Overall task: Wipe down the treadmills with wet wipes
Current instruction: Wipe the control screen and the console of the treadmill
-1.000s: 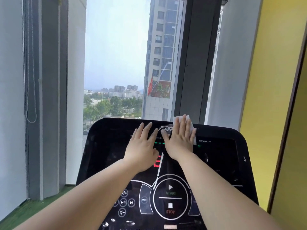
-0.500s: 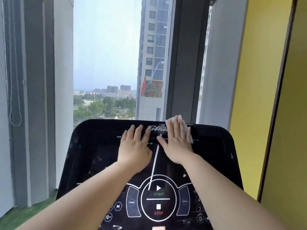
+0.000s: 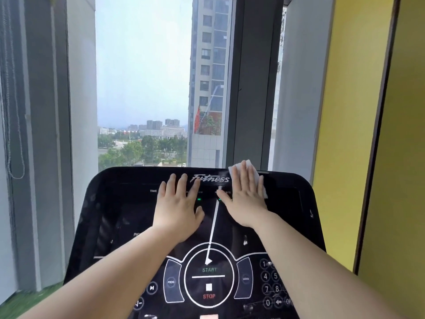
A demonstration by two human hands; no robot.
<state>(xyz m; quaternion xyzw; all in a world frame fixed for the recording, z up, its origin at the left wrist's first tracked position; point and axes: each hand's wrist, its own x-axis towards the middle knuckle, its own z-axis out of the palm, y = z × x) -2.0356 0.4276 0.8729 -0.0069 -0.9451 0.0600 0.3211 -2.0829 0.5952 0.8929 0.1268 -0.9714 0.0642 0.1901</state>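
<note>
The black console [image 3: 110, 203] lies bare from the left hand [image 3: 178, 210] out to its rounded left corner, and from the right hand [image 3: 247, 203] and the wipe [image 3: 249, 165] under it out to the right corner; only a narrow strip is free between the two hands. Past the top edge a dark window post [image 3: 248, 88] rises behind the wipe. The yellow wall [image 3: 345, 111] closes in beside the console's right side.
</note>
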